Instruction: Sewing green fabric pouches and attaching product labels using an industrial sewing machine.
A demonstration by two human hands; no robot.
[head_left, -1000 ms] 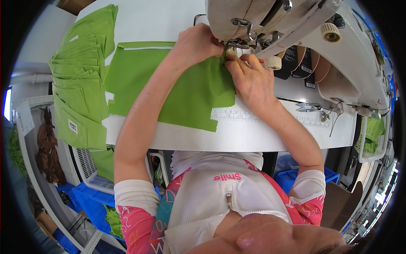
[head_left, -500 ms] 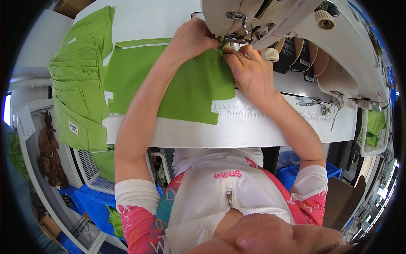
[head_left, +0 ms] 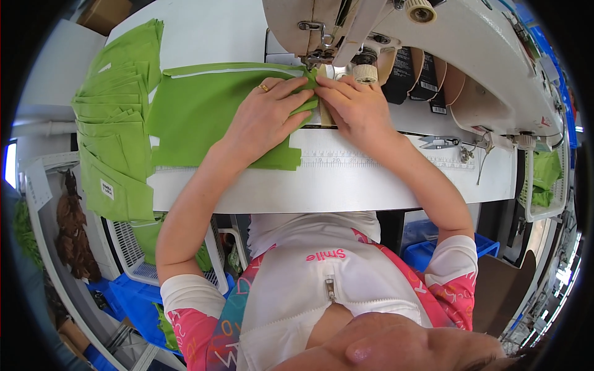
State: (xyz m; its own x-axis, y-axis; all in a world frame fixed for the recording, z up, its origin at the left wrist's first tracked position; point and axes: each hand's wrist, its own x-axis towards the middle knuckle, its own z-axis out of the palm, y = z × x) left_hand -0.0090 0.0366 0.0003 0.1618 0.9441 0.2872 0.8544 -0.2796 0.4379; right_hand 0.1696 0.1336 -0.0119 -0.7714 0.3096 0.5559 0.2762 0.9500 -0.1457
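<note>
A green fabric piece (head_left: pixel 192 111) with a white strip along its far edge lies on the table, its right corner at the presser foot (head_left: pixel 314 62) of the sewing machine (head_left: pixel 470 68). My left hand (head_left: pixel 266 117), with a ring on one finger, rests flat on the fabric, fingers spread, just left of the foot. My right hand (head_left: pixel 359 111) is closed at the fabric's right edge, fingertips pinching the cloth close to the foot; the thumb is partly hidden. The needle cannot be made out.
Several stacked green pieces (head_left: pixel 117 136) lie along the table's left side. Thread snips (head_left: pixel 440 142) lie right of my right hand, near a ruler strip (head_left: pixel 346 159). Black tags (head_left: pixel 402 71) sit under the machine arm. Baskets (head_left: pixel 133 256) with green cloth stand below the left edge.
My left hand has come down from beside the foot and flattened on the fabric. My right hand has shifted slightly left. The fabric's right part has moved left and its corner is bunched.
</note>
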